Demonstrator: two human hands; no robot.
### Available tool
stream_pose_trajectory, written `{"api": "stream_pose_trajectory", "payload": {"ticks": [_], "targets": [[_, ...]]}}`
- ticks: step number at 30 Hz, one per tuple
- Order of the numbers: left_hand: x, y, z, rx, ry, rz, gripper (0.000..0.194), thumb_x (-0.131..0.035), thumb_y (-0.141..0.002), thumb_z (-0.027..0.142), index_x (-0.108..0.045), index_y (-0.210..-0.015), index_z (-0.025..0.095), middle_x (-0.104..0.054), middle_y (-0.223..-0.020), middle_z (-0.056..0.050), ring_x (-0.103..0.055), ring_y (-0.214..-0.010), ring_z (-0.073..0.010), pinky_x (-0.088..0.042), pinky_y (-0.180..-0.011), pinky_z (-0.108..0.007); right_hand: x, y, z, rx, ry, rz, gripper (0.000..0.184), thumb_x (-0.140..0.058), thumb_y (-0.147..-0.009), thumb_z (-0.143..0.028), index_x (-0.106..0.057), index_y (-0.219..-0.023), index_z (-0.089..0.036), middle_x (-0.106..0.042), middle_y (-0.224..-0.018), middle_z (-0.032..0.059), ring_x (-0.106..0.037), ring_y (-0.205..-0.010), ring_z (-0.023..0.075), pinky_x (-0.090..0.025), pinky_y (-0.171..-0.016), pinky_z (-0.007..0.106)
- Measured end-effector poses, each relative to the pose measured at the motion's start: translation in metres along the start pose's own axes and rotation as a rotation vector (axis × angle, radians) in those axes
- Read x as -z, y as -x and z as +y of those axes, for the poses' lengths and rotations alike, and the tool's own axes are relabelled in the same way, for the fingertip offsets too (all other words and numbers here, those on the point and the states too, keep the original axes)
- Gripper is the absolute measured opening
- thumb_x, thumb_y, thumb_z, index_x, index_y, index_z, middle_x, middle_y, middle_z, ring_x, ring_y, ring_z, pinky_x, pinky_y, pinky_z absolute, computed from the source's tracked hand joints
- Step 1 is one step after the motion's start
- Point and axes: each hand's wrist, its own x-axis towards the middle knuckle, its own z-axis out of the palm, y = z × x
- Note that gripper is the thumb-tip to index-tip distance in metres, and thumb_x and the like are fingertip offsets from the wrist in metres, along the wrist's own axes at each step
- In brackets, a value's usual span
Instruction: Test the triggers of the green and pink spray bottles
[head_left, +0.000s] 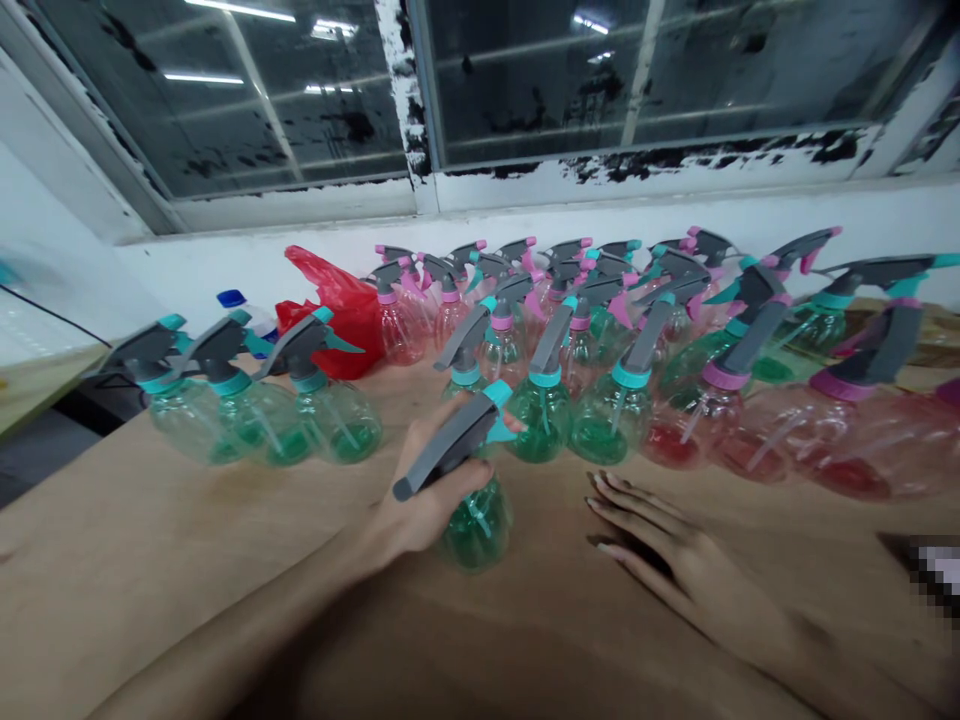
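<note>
**One green spray bottle (477,528) clamped in the left hand (427,505), right hand (679,555) flat on the worktop (150,530)**

And there it is, dead centre of the shot: a round-bellied bottle of clear, glossy plastic, green liquid pooled in its lower half and a slim dip tube running down inside. The left hand's fingers are wrapped tight around the matte grey trigger head (450,445), its teal nozzle tip (499,395) aimed toward 1 o'clock. Can't tell from here whether the base is touching the worktop!

Over at 3 o'clock, the right hand lies palm down, fingers spread, holding nothing. The hands are well apart.

Look at that crowd at 12 o'clock: ranks of matching sprayers, green bottles with teal collars (544,420) up front, and red-filled bottles with pink collars (697,430) sweeping round toward 3 o'clock. At 10 o'clock, three more green sprayers (337,420) stand together, backed by a crumpled red plastic bag (337,320) and a blue-capped bottle (240,305). Up top, a window (225,100) sits above a white sill (675,175) flaking with black patches.
</note>
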Motion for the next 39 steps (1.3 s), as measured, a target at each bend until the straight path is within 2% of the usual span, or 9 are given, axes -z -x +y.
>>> {"api": "stream_pose_trajectory", "payload": {"ticks": [3,7,20,30,35,39], "targets": [[-0.0006,-0.0018,0.0018,0.006,0.039,0.035,0.030,-0.055,-0.071,0.023,-0.063,-0.100,0.022,-0.064,-0.083,-0.002,-0.057,-0.075,-0.0188,-0.045,-0.071,-0.031,0.0004,-0.0003,-0.0001,-0.001,-0.007,-0.002,0.044,-0.049,-0.088,-0.036,-0.046,-0.130,-0.025,-0.046,-0.137,0.0013,-0.040,-0.126,0.0231,-0.040,-0.102,0.044],[-0.0005,-0.0025,0.0031,-0.048,-0.010,-0.011,0.039,-0.053,-0.072,0.016,-0.060,-0.109,0.025,-0.063,-0.078,0.001,-0.058,-0.073,-0.0164,-0.045,-0.067,-0.027,0.0007,-0.0006,-0.0001,0.004,0.013,-0.023,0.044,-0.047,-0.089,-0.037,-0.045,-0.131,-0.024,-0.044,-0.139,0.0016,-0.038,-0.128,0.0218,-0.039,-0.103,0.044],[-0.0018,-0.0025,0.0019,-0.057,0.009,-0.009,0.040,-0.053,-0.074,0.021,-0.059,-0.113,0.025,-0.062,-0.072,0.001,-0.057,-0.065,-0.0166,-0.045,-0.061,-0.027,0.0027,-0.0027,-0.0012,0.002,0.003,-0.009,0.042,-0.045,-0.090,-0.037,-0.049,-0.128,-0.021,-0.047,-0.136,0.0036,-0.040,-0.127,0.0219,-0.038,-0.103,0.043],[-0.0019,-0.0014,-0.0005,-0.072,0.046,-0.009,0.034,-0.053,-0.074,0.021,-0.061,-0.107,0.025,-0.063,-0.079,0.000,-0.058,-0.072,-0.0166,-0.044,-0.063,-0.026,0.0033,-0.0021,-0.0011,-0.005,-0.018,-0.001,0.042,-0.045,-0.089,-0.039,-0.050,-0.128,-0.022,-0.048,-0.135,0.0030,-0.042,-0.126,0.0221,-0.039,-0.102,0.043],[0.0006,-0.0037,0.0047,-0.077,0.015,-0.032,0.030,-0.053,-0.072,0.021,-0.063,-0.100,0.024,-0.060,-0.074,0.001,-0.055,-0.068,-0.0162,-0.044,-0.062,-0.028,0.0038,-0.0027,-0.0021,-0.015,-0.040,0.005,0.042,-0.047,-0.089,-0.038,-0.049,-0.128,-0.023,-0.049,-0.135,0.0022,-0.041,-0.126,0.0219,-0.039,-0.103,0.043],[0.0003,-0.0049,-0.0002,-0.064,0.002,-0.014,0.023,-0.055,-0.072,0.024,-0.064,-0.092,0.023,-0.057,-0.069,0.002,-0.053,-0.062,-0.0150,-0.045,-0.062,-0.028,0.0033,-0.0033,-0.0019,-0.011,-0.038,-0.002,0.041,-0.046,-0.089,-0.038,-0.050,-0.127,-0.023,-0.049,-0.135,0.0023,-0.041,-0.126,0.0217,-0.039,-0.103,0.043]]}}
